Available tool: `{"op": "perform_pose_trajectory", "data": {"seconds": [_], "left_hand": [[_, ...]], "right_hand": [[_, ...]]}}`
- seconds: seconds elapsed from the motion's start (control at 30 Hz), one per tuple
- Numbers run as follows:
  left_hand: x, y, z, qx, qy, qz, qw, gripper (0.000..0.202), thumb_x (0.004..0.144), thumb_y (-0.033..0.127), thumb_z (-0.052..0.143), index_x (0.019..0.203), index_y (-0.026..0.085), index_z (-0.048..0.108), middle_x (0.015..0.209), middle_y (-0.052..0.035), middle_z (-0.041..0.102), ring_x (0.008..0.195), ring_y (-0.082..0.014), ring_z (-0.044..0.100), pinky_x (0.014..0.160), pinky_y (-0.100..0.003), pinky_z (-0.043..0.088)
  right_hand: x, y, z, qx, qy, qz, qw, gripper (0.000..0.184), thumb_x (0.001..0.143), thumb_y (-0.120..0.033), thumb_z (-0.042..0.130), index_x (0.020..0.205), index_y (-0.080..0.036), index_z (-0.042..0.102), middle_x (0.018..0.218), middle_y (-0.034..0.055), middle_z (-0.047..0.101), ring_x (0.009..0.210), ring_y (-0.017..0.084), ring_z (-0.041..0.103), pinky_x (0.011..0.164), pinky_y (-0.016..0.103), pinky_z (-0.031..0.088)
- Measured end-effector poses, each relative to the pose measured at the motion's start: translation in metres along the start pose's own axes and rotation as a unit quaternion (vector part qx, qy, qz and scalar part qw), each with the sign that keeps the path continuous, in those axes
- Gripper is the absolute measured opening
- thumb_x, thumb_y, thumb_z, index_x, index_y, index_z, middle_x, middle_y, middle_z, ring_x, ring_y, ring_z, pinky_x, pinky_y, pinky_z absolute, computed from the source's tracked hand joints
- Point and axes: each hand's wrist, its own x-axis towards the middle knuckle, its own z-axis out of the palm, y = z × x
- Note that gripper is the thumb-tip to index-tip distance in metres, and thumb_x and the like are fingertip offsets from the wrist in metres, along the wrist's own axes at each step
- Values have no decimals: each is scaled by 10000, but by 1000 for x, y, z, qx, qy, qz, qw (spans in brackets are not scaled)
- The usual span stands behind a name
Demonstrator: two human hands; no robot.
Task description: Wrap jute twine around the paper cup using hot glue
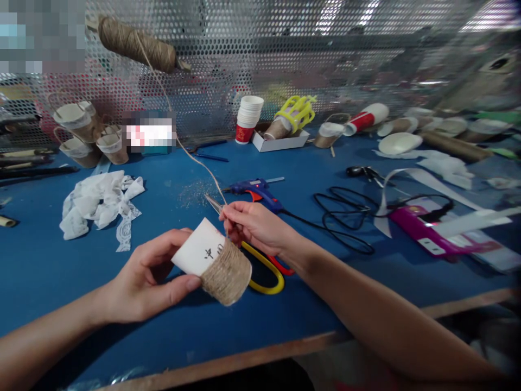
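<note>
My left hand (152,277) grips a white paper cup (199,252) by its bare rim end, thumb in front. The cup is tilted on its side, and jute twine (228,274) is wound round its base half. Just above the cup, my right hand (254,222) pinches the loose strand of twine (203,164) between thumb and fingers. That strand rises to a twine spool (138,44) on the perforated panel. Scissors with yellow and red handles (268,282) lie behind the cup, their blades showing past my right fingers. Beyond them rests a blue glue gun (256,188).
White lace (101,203) lies at the left, near several twine-wrapped cups (79,155). Stacked paper cups (249,117) and a white box (280,142) stand at the back. A black cord (345,217) and a purple power strip (423,231) spread across the right.
</note>
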Motion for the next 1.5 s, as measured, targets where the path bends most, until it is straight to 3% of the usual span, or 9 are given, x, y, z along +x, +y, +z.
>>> {"op": "perform_pose_trajectory", "data": {"seconds": [0.23, 0.37, 0.57, 0.77, 0.97, 1.1, 1.2, 1.33, 1.5], "left_hand": [[5, -17, -2, 47, 99, 39, 993, 352, 726, 45, 587, 1024, 217, 514, 853, 4, 592, 729, -83, 553, 671, -145, 466], [7, -35, -7, 147, 148, 68, 976, 303, 747, 84, 574, 1029, 161, 497, 901, -46, 570, 776, -126, 545, 714, -228, 461], [7, -47, -12, 244, 100, 47, 963, 240, 785, 155, 540, 1023, 146, 507, 926, -76, 568, 817, -160, 537, 750, -280, 446], [9, -42, -12, 173, 27, -25, 984, 371, 752, 208, 588, 1105, 127, 508, 1086, -117, 590, 959, -221, 562, 864, -334, 432], [15, -36, -7, -19, 70, -154, 985, 374, 717, 240, 627, 1038, 81, 521, 981, -129, 640, 833, -205, 606, 791, -341, 479], [14, -34, -4, -1, 83, -170, 982, 379, 686, 227, 659, 1012, 87, 528, 959, -108, 634, 808, -177, 591, 786, -316, 473], [12, -32, -2, 37, 63, -172, 982, 368, 690, 247, 652, 1004, 98, 532, 916, -81, 632, 786, -167, 581, 752, -294, 479], [10, -27, 2, 95, 5, -172, 980, 307, 700, 253, 629, 950, 99, 541, 844, -52, 625, 730, -154, 563, 682, -264, 483], [8, -22, 6, 141, -41, -168, 975, 287, 711, 244, 606, 950, 103, 532, 802, -36, 621, 674, -143, 547, 631, -251, 473]], "right_hand": [[-3, -4, -5, -152, 35, -30, 987, 252, 829, -384, 474, 699, -169, 497, 509, -33, 535, 366, 66, 501, 353, 187, 392], [-14, -10, 0, -102, -42, -10, 994, 390, 787, -526, 455, 673, -156, 501, 543, -1, 556, 433, 78, 531, 406, 197, 416], [-12, -1, 5, -27, -56, -8, 998, 271, 702, -392, 631, 709, -156, 498, 580, -24, 534, 518, 61, 517, 462, 175, 398], [-12, 2, 5, -148, -19, -79, 986, 221, 744, -352, 576, 692, -170, 462, 571, -34, 511, 532, 69, 507, 504, 200, 401], [-18, 3, 10, -311, -2, -156, 937, 212, 751, -344, 551, 658, -189, 441, 594, -35, 490, 535, 85, 465, 509, 233, 385], [-19, 0, 10, -329, 26, -159, 931, 208, 721, -357, 591, 692, -195, 463, 629, -26, 496, 544, 95, 453, 526, 249, 391], [-17, -2, 7, -337, 66, -202, 917, 225, 741, -387, 571, 838, -192, 513, 818, 32, 560, 698, 138, 523, 652, 285, 425], [-13, 0, 7, -342, -15, -215, 915, 277, 812, -403, 465, 951, -183, 559, 1010, 78, 558, 919, 175, 528, 768, 302, 414], [-13, 6, 18, -258, -57, -138, 955, 266, 775, -368, 529, 949, -169, 560, 944, 65, 597, 855, 161, 549, 740, 309, 434]]}}
